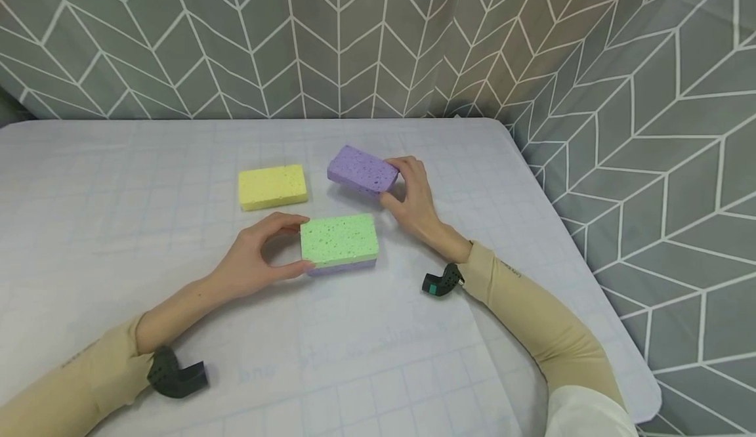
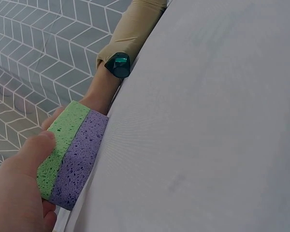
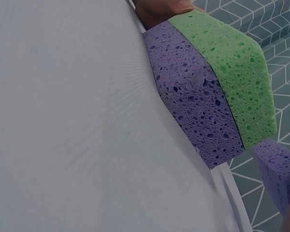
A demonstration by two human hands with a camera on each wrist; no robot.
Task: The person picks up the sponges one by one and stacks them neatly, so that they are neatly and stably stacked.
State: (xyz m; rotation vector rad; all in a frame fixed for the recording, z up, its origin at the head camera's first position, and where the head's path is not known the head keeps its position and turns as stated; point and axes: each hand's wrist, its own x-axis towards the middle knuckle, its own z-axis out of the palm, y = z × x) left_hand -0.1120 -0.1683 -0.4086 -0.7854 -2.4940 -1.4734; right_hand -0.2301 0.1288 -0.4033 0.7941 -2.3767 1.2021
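A green sponge [image 1: 338,239] lies flat on top of a purple sponge [image 1: 342,268], which rests on the table. My left hand [image 1: 251,256] grips the green sponge at its left end, thumb near and fingers on the far side. Behind and to the right, my right hand [image 1: 416,204] pinches a second purple sponge [image 1: 361,169] by its right end, tilted and apart from the stack. In the right wrist view this held purple sponge [image 3: 275,166] shows only in part at the lower right. A yellow sponge [image 1: 273,187] lies flat behind my left hand.
The table [image 1: 147,161] wears a white cover with faint grid lines. Its far edge meets a grey curtain [image 1: 319,43] with a white chevron pattern, which also runs along the right side. A black wrist camera [image 1: 176,374] sits on the left sleeve.
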